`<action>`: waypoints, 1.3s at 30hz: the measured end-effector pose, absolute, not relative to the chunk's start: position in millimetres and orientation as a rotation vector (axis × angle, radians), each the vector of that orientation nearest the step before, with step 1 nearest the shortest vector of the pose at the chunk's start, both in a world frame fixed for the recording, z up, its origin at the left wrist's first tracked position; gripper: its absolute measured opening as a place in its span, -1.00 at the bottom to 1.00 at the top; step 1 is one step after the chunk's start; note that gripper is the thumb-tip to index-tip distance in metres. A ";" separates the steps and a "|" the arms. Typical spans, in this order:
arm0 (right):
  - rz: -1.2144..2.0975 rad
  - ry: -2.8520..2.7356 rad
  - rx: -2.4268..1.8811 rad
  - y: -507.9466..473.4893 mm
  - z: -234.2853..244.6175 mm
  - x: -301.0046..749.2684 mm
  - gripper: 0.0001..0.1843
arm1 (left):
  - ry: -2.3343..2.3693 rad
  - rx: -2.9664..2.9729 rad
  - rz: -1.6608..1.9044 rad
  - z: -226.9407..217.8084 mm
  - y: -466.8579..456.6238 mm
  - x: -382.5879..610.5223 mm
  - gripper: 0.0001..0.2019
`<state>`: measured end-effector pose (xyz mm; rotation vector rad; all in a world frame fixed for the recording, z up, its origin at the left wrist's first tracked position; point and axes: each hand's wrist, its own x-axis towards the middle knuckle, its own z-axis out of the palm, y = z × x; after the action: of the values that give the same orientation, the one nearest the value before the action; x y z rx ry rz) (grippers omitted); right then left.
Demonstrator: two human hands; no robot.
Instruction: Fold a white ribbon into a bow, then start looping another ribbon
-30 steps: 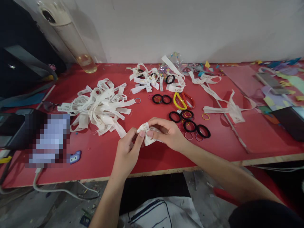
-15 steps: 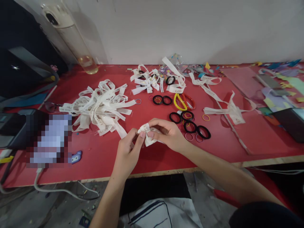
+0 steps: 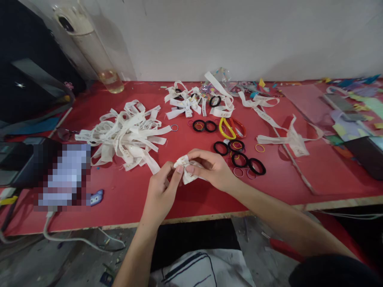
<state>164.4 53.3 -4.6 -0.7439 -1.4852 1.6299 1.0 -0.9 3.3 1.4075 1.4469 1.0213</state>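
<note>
My left hand (image 3: 161, 191) and my right hand (image 3: 211, 167) meet over the red table (image 3: 125, 199), both pinching a small folded piece of white printed ribbon (image 3: 184, 165). Fingers of both hands are closed on it, thumbs pressed together at its middle. A heap of loose white ribbon strips (image 3: 128, 133) lies just to the left of my hands. Several black hair ties (image 3: 239, 157) lie just right of my right hand.
Finished white ribbon bows (image 3: 184, 99) sit farther back. Yellow and red scissors (image 3: 230, 127), thin coloured elastics (image 3: 259, 147), long ribbon lengths (image 3: 287, 137), a tall clear bottle (image 3: 95, 52), coloured paper scraps (image 3: 356, 115) and a dark device (image 3: 18, 159) at the left edge.
</note>
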 end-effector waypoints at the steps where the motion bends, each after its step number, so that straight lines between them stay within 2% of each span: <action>1: 1.631 -1.484 -0.741 53.4 -4.6 164.2 -0.82 | 1.447 1.407 1.021 3.2 -1.0 1.1 -0.67; 39: 1.633 -1.463 -0.766 53.5 -3.5 163.1 -0.84 | 1.451 1.412 1.006 1.5 -0.9 1.9 -0.67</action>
<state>163.1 53.5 -3.5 -0.7661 -1.4630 1.6331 1.9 -0.9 1.5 1.4117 1.4513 1.0058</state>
